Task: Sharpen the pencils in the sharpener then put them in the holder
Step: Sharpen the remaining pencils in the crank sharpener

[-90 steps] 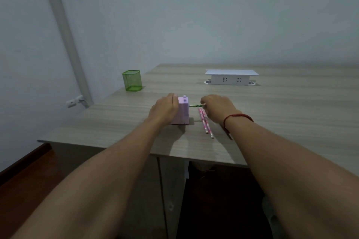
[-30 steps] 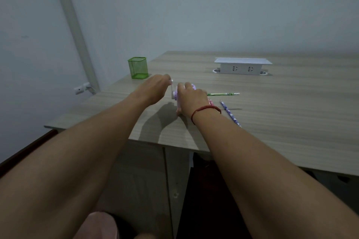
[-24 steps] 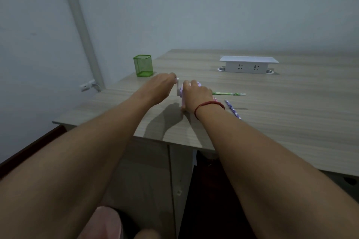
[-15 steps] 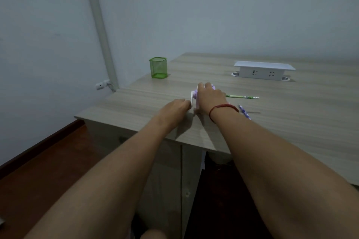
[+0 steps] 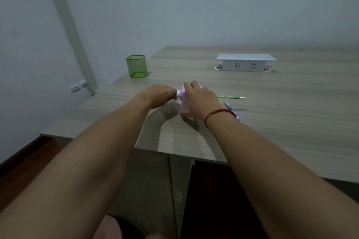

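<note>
- Pencil (image 5: 231, 97), green, lies level in the head view. One end is buried in the sharpener (image 5: 184, 101) toward the front left of the table (image 5: 291, 122), and the other points right — neither hand touches it.
- Right hand (image 5: 198, 101) clamps over the lilac sharpener from above, fingers curled across its top, pinning it to the table.
- Left hand (image 5: 157, 95) closes round the white crank (image 5: 178, 95) on the sharpener's left side. Its fingertips are hidden behind the knuckles.
- Second pencil (image 5: 232, 111), purple-patterned, lies on the table just beside the right wrist and its red bracelet (image 5: 217, 112), partly hidden by them.
- Holder (image 5: 137, 66), a green mesh cup, stands upright well apart, near the table's far left edge. No pencil shows in it.
- Socket box (image 5: 245, 62) sits toward the back of the table.
- Handling, by judgement: the pencil is light, thin and stiff, its painted shaft probably a little slick and a fresh point brittle. It is best pinched mid-shaft and drawn straight out along its own line, never levered sideways. The sharpener looks like light plastic — likely to skid under cranking unless held down.
</note>
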Tool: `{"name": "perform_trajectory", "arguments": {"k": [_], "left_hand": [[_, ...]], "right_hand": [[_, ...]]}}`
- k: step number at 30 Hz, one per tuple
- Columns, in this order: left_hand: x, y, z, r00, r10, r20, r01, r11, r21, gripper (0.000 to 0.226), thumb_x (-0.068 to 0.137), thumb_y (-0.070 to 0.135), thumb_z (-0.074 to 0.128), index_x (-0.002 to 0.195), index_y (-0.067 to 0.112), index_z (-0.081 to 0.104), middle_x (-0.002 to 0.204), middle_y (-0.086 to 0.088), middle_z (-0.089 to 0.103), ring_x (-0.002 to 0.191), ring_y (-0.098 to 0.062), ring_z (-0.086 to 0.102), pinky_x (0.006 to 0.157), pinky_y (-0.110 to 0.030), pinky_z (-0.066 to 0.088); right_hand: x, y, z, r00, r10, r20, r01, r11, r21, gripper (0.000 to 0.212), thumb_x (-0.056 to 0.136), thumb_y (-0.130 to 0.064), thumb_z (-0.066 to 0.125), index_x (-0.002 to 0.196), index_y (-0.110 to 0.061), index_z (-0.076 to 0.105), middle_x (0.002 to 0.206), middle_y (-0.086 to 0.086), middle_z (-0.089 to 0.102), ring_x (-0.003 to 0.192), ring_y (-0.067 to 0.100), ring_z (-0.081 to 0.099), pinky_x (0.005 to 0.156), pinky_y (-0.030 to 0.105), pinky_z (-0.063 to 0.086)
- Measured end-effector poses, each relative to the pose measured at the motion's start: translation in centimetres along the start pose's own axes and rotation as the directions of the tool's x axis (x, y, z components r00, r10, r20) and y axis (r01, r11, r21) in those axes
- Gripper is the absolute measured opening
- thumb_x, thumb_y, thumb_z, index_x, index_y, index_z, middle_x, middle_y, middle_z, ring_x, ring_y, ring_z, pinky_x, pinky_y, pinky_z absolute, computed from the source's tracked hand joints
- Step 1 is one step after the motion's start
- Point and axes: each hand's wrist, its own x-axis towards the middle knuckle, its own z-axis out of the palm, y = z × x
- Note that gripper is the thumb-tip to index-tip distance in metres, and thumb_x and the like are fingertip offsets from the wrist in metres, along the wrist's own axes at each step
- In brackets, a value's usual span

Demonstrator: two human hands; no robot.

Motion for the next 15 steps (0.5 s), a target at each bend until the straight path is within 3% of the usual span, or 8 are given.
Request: {"name": "perform_trajectory", "arguments": {"k": [3, 5, 11, 15], "left_hand": [[0.4, 0.2, -0.2, 1.0, 0.006, -0.021, -0.005, 0.999, 0.05, 0.022, 0.098, 0.011, 0.04, 0.114, 0.006, 0.054, 0.114, -0.015, 0.061, 0.105, -0.032, 0.06, 0.084, -0.04, 0.046], [-0.1, 0.4, 0.3, 0.999, -0.034, -0.012, 0.035, 0.998, 0.054, 0.025, 0.097, 0.009, 0.04, 0.119, 0.005, 0.052, 0.119, -0.016, 0.06, 0.109, -0.031, 0.059, 0.091, -0.042, 0.046], [-1.8, 2.3, 2.3, 0.98, -0.19, -0.063, 0.173, 0.963, -0.209, 0.033, 0.096, 0.015, 0.048, 0.129, 0.01, 0.048, 0.127, -0.014, 0.059, 0.113, -0.03, 0.058, 0.098, -0.041, 0.045], [-0.9, 1.2, 1.3, 0.984, -0.179, -0.002, 0.178, 0.983, -0.053, 0.031, 0.095, 0.01, 0.046, 0.125, 0.007, 0.049, 0.123, -0.015, 0.059, 0.111, -0.032, 0.058, 0.092, -0.039, 0.046]], "right_hand": [[0.1, 0.6, -0.4, 1.0, 0.005, -0.002, -0.005, 1.0, -0.01, 0.07, 0.079, -0.045, 0.07, 0.134, -0.012, 0.041, 0.129, 0.009, 0.048, 0.105, 0.032, 0.061, 0.075, 0.036, 0.044], [0.2, 0.0, -0.2, 1.0, -0.021, -0.01, 0.02, 0.998, -0.065, 0.071, 0.077, -0.046, 0.071, 0.132, -0.012, 0.042, 0.127, 0.009, 0.049, 0.104, 0.032, 0.061, 0.076, 0.037, 0.046], [0.7, -0.8, 0.4, 0.999, -0.024, -0.034, 0.021, 0.994, -0.106, 0.077, 0.072, -0.049, 0.074, 0.132, -0.014, 0.042, 0.128, 0.009, 0.051, 0.106, 0.033, 0.061, 0.083, 0.041, 0.048], [0.8, -0.8, 0.6, 0.998, -0.046, -0.044, 0.042, 0.994, -0.099, 0.071, 0.074, -0.046, 0.073, 0.129, -0.012, 0.044, 0.126, 0.009, 0.053, 0.104, 0.032, 0.062, 0.08, 0.038, 0.047]]}}
